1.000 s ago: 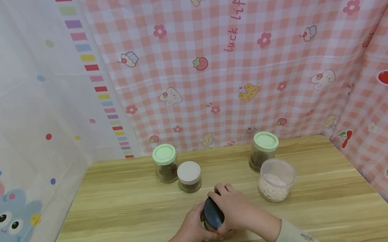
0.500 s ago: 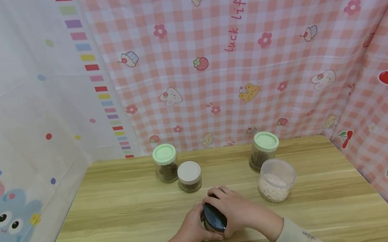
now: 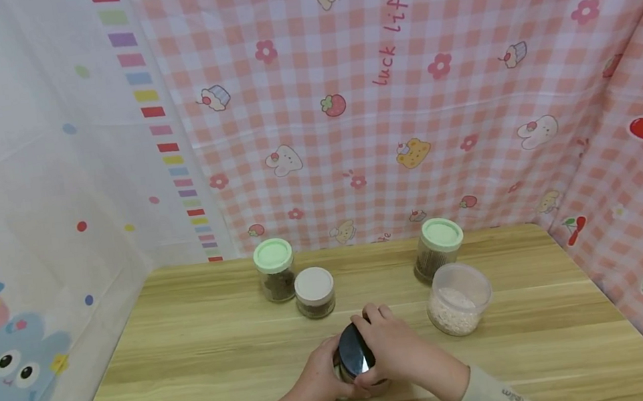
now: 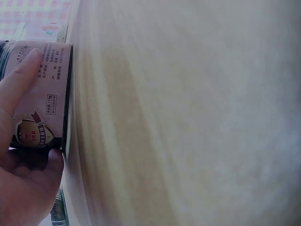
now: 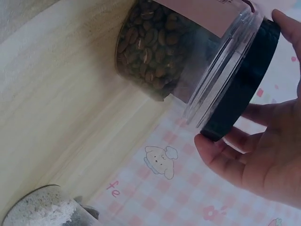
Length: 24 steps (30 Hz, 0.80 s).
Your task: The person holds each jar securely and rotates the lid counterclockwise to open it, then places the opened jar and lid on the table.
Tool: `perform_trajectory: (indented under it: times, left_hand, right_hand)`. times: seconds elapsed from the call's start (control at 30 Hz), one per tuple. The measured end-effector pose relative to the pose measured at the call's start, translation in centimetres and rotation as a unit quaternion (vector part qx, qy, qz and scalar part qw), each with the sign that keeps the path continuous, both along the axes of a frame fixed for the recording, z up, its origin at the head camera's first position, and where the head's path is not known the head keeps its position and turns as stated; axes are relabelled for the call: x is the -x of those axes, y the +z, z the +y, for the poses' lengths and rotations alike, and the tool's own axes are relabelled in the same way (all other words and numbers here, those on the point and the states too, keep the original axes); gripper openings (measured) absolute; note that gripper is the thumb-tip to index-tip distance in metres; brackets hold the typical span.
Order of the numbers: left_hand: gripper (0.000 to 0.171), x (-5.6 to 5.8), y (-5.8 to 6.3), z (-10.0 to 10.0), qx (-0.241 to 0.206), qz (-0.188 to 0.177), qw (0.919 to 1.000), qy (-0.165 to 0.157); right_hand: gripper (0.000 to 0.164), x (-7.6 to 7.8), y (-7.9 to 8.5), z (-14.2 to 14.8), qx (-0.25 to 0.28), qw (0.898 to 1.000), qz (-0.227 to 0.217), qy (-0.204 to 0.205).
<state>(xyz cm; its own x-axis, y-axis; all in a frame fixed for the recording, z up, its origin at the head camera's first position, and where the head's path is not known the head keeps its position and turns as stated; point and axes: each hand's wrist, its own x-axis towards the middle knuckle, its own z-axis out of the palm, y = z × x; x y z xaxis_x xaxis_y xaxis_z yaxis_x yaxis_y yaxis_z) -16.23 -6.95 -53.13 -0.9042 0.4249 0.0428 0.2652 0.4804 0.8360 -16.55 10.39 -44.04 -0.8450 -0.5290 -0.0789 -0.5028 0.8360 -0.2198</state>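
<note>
A clear jar of coffee beans (image 5: 153, 44) with a pink label (image 4: 40, 92) stands near the front middle of the table. My left hand (image 3: 318, 378) grips its body, with the thumb across the label in the left wrist view. On the jar's mouth sits a black lid (image 3: 353, 350). My right hand (image 3: 396, 346) holds that lid by its rim, fingers and thumb at opposite edges. Clear threads (image 5: 221, 70) show below the lid in the right wrist view. In the head view the hands hide most of the jar.
Beyond the hands stand a jar with a green lid (image 3: 273, 256) and a short white-lidded jar (image 3: 314, 285). Another green-lidded jar (image 3: 440, 236) is at back right, behind a lidless clear tub (image 3: 458, 311) of pale flakes. Patterned cloth (image 3: 360, 122) hangs behind the table (image 3: 210, 374).
My right hand dipped toward me on the lid half a second ago and has since swung back away, the shine on the lid shifting. My left hand has kept its place on the jar.
</note>
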Motion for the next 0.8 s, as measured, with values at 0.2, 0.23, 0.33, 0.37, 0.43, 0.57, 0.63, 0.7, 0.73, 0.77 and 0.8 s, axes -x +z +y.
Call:
perform_trajectory:
  times: [0.2, 0.23, 0.33, 0.37, 0.43, 0.57, 0.63, 0.7, 0.73, 0.77, 0.8]
  left_hand:
    - [0.093, -0.1, 0.1, -0.2, -0.019, -0.021, 0.9995, -0.013]
    - [0.092, -0.1, 0.1, -0.2, -0.022, -0.023, 0.9994, -0.016]
    - [0.089, -0.1, 0.1, -0.3, -0.014, -0.018, 0.9997, -0.013]
    - [0.089, -0.1, 0.1, -0.3, -0.017, -0.017, 0.9996, -0.013]
    - [0.09, -0.1, 0.1, -0.3, -0.02, -0.01, 0.9997, -0.011]
    - [0.092, -0.3, -0.1, -0.1, -0.021, 0.011, 0.9997, 0.005]
    - [0.092, -0.3, -0.2, -0.1, -0.013, 0.026, 0.9994, 0.016]
    - [0.092, -0.3, -0.3, -0.2, -0.008, 0.041, 0.9988, 0.025]
    - [0.092, -0.3, -0.3, -0.3, -0.005, 0.048, 0.9984, 0.031]
    - [0.093, -0.3, -0.3, -0.4, -0.004, 0.052, 0.998, 0.036]
    - [0.093, -0.3, -0.4, -0.5, 0.0, 0.055, 0.9976, 0.042]
  right_hand:
    - [0.091, 0.3, 0.4, 0.1, 0.038, 0.999, -0.013, 0.033]
    - [0.091, 0.4, 0.6, 0.2, 0.046, 0.998, -0.023, 0.034]
    - [0.09, 0.6, 1.2, 0.6, 0.09, 0.994, -0.056, 0.024]
    - [0.09, 0.6, 1.3, 0.7, 0.108, 0.992, -0.062, 0.017]
    - [0.09, 0.7, 1.5, 1.1, 0.148, 0.987, -0.068, -0.004]
    - [0.09, 0.8, 1.5, 2.2, 0.22, 0.972, -0.056, -0.056]
    - [0.09, 0.8, 1.3, 3.0, 0.244, 0.965, -0.052, -0.081]
    - [0.09, 0.8, 1.1, 3.8, 0.265, 0.958, -0.053, -0.099]
    - [0.09, 0.8, 0.9, 4.2, 0.273, 0.955, -0.054, -0.104]
    - [0.09, 0.8, 0.7, 4.6, 0.281, 0.952, -0.057, -0.109]
    - [0.089, 0.7, 0.5, 4.9, 0.288, 0.949, -0.062, -0.113]
